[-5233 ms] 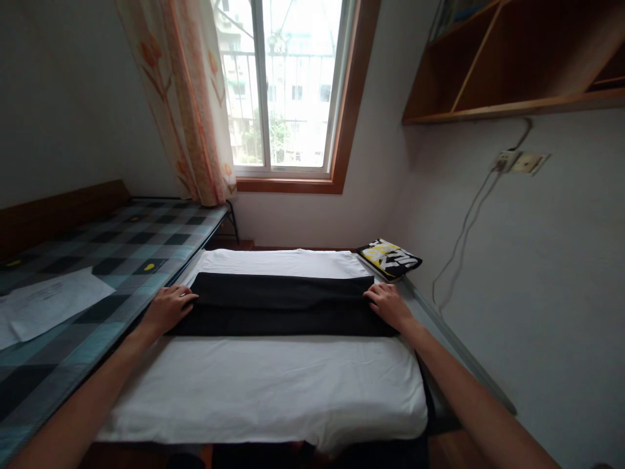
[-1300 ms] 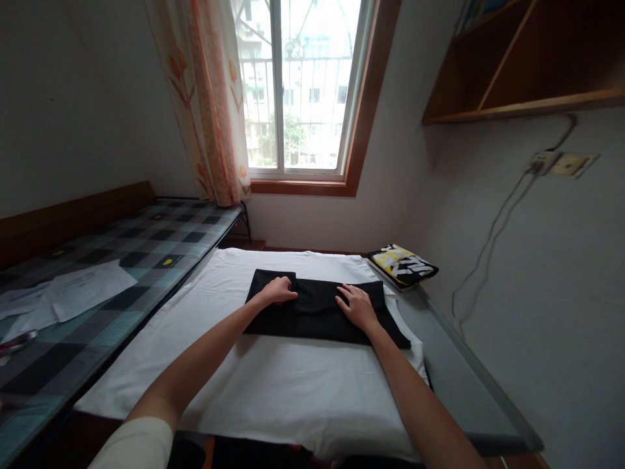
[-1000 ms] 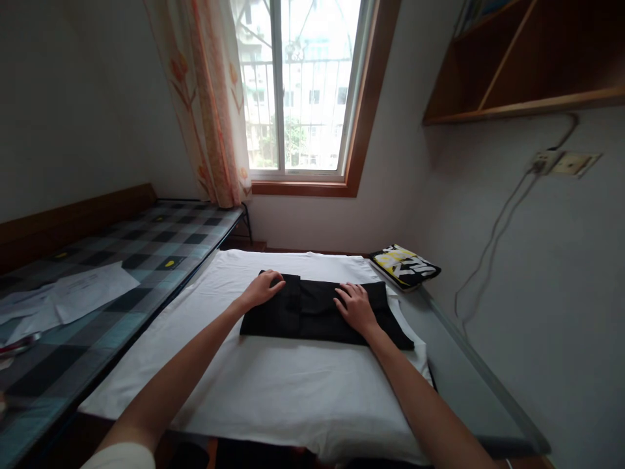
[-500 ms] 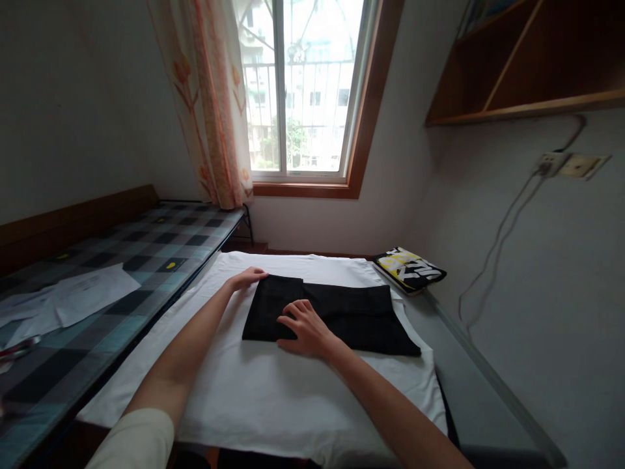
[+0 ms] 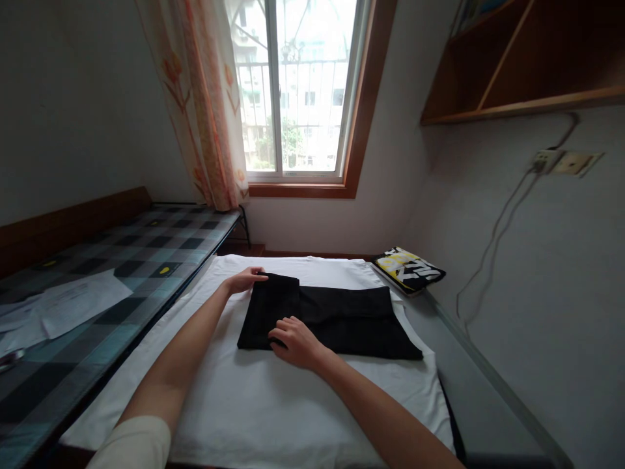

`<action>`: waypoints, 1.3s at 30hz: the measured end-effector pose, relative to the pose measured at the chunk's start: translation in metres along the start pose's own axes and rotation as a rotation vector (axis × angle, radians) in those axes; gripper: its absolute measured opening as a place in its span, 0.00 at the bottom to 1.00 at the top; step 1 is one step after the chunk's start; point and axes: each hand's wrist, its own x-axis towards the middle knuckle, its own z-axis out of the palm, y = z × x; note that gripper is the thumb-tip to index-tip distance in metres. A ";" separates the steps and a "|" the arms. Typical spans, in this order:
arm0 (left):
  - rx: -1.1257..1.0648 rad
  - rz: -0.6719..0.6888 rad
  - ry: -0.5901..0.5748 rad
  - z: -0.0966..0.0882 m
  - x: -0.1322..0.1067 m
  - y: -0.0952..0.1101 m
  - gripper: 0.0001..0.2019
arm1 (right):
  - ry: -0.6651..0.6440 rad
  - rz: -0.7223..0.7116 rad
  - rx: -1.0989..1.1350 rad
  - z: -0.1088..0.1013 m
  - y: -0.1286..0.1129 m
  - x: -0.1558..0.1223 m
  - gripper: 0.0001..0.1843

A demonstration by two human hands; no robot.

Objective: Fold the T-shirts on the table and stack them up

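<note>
A folded black garment [image 5: 349, 322] lies flat on a white cloth, with a doubled-over section at its left end. My left hand [image 5: 244, 280] pinches the far left corner of that section, fingers and thumb closed on the fabric. At the near edge of the same folded part, my right hand [image 5: 295, 342] has its fingers curled around the black fabric. The garment's right end widens toward me. I cannot make out what kind of garment it is.
The white cloth [image 5: 234, 404] covers the table. At the back right lies a black, yellow and white folded item [image 5: 410, 270]. To the left is a checked bed [image 5: 185, 241] with papers [image 5: 83, 303]. A wooden shelf [image 5: 522, 101] and a cable [image 5: 493, 234] are on the right wall.
My right hand has moved left and toward me, its fingers closing on the garment's near edge. The left hand now lifts the far corner slightly. The view has shifted a little.
</note>
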 end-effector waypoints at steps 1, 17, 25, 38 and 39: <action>0.013 -0.007 -0.004 0.000 0.001 0.001 0.20 | 0.009 0.007 0.014 0.001 0.000 -0.001 0.06; 0.700 -0.018 0.032 -0.013 0.018 0.025 0.24 | 0.051 0.055 0.055 0.004 0.001 -0.003 0.06; 1.237 -0.212 -0.158 0.006 0.027 0.056 0.32 | 0.055 0.071 0.082 0.006 0.002 -0.004 0.07; 1.046 -0.366 -0.022 -0.004 0.019 0.057 0.29 | 0.065 0.007 0.074 0.002 0.001 -0.003 0.07; 1.017 -0.366 -0.039 -0.005 0.018 0.054 0.29 | 0.068 0.002 0.077 0.001 0.001 -0.004 0.07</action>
